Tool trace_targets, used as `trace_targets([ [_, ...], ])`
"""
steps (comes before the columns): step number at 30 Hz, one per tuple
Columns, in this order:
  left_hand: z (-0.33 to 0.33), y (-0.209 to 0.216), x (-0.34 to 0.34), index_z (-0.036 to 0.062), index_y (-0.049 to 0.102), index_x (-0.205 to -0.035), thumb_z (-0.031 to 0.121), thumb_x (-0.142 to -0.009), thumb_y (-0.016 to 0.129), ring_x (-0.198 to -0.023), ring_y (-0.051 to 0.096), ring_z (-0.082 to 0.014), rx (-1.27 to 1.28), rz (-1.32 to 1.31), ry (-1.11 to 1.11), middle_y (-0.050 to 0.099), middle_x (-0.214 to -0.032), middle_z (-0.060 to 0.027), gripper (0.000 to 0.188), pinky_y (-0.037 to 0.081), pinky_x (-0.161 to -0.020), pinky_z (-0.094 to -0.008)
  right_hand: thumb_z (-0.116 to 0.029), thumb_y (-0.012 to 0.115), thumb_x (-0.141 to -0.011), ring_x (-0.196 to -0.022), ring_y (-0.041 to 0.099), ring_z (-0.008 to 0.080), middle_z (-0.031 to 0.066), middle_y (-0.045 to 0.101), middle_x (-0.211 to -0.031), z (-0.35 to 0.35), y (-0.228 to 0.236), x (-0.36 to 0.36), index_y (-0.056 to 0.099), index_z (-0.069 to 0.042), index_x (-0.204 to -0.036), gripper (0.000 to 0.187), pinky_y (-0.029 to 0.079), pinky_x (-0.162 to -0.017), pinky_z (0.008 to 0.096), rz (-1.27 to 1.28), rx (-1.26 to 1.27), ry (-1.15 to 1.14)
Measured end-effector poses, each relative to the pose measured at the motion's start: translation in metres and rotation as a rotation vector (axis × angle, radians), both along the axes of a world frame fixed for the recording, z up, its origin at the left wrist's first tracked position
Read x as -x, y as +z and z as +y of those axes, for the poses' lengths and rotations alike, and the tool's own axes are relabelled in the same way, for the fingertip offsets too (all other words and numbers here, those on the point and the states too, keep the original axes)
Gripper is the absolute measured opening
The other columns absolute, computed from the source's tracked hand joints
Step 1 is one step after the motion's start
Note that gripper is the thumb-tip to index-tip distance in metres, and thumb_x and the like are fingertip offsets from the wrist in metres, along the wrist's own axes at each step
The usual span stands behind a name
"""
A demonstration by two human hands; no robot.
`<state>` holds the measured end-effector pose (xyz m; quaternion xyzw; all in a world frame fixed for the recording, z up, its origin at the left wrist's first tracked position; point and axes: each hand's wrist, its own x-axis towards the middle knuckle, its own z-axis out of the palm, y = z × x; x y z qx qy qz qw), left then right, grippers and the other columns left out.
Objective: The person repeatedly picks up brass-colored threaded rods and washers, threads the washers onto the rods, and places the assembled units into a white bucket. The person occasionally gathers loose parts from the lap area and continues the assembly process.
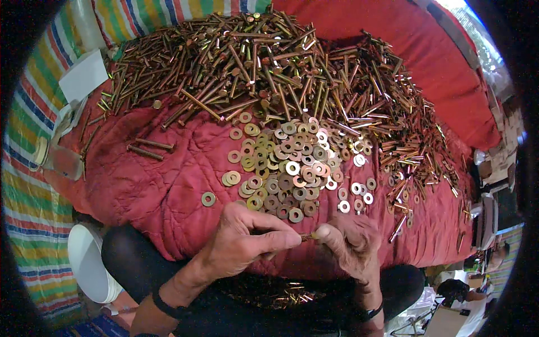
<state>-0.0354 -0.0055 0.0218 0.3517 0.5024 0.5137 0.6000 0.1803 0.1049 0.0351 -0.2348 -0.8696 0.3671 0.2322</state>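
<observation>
Just in front of the washer pile, my two hands meet over the near edge of the red quilted cloth. My left hand [238,241] pinches one end of a short length of bolt [307,237] between thumb and forefinger. My right hand [353,244] closes on its other end, where a small yellowish edge shows at the thumb; whether that is the head or a washer I cannot tell. Flat metal washers [292,168] lie heaped beyond my hands. One washer [208,199] lies apart to the left.
A large heap of long bolts [252,62] spreads across the back and right of the red cloth [168,191]. Two bolts [149,149] lie loose at left. More bolts [286,296] sit between my legs. A white bucket [92,264] stands lower left, a clear plastic container [64,163] above it.
</observation>
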Motion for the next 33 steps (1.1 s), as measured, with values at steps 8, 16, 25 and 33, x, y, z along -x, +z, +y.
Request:
trace_targets([
  [8, 0.0, -0.008, 0.002, -0.0023, 0.08, -0.096, 0.012, -0.093, 0.077, -0.054, 0.052, -0.0035, -0.009, -0.079, 0.029, 0.065, -0.066, -0.0001, 0.015, 0.037, -0.047, -0.0215, -0.012, 0.091, -0.072, -0.072, 0.066, 0.0149, 0.0046, 0.07, -0.081, 0.001, 0.003, 0.01, 0.076, -0.001, -0.103, 0.035, 0.05, -0.063, 0.0294, 0.137, -0.029, -0.021],
  [16, 0.0, -0.005, 0.003, -0.003, 0.079, -0.096, 0.014, -0.093, 0.077, -0.052, 0.052, -0.0045, 0.07, -0.158, -0.006, 0.065, -0.065, -0.001, 0.017, 0.033, -0.044, -0.021, -0.013, 0.085, -0.081, -0.072, 0.068, 0.0203, 0.0066, 0.069, -0.082, -0.006, 0.004, 0.012, 0.074, -0.003, -0.098, 0.024, 0.051, -0.063, 0.0327, 0.148, 0.003, -0.043],
  [25, 0.003, -0.002, 0.022, 0.0045, 0.078, -0.093, 0.013, -0.088, 0.074, -0.068, 0.07, -0.0256, -0.411, 0.804, -0.085, 0.072, -0.077, -0.0128, 0.011, 0.055, -0.065, -0.0367, -0.02, 0.072, -0.098, -0.06, 0.054, 0.0074, 0.0001, 0.062, -0.071, 0.036, 0.009, -0.007, 0.069, 0.0, -0.081, 0.026, 0.041, -0.055, 0.0262, 0.168, 0.124, -0.496],
  [33, 0.029, -0.034, 0.11, 0.0014, 0.071, -0.111, 0.0, -0.08, 0.059, -0.106, 0.066, -0.0369, -0.24, 1.627, 0.651, 0.07, -0.115, -0.0162, 0.034, 0.053, -0.092, -0.0454, -0.002, 0.068, -0.088, -0.106, 0.07, 0.0217, 0.0095, 0.072, -0.117, 0.163, -0.055, -0.068, 0.072, -0.001, -0.121, 0.033, 0.054, -0.092, 0.0336, -0.037, -0.407, -0.564],
])
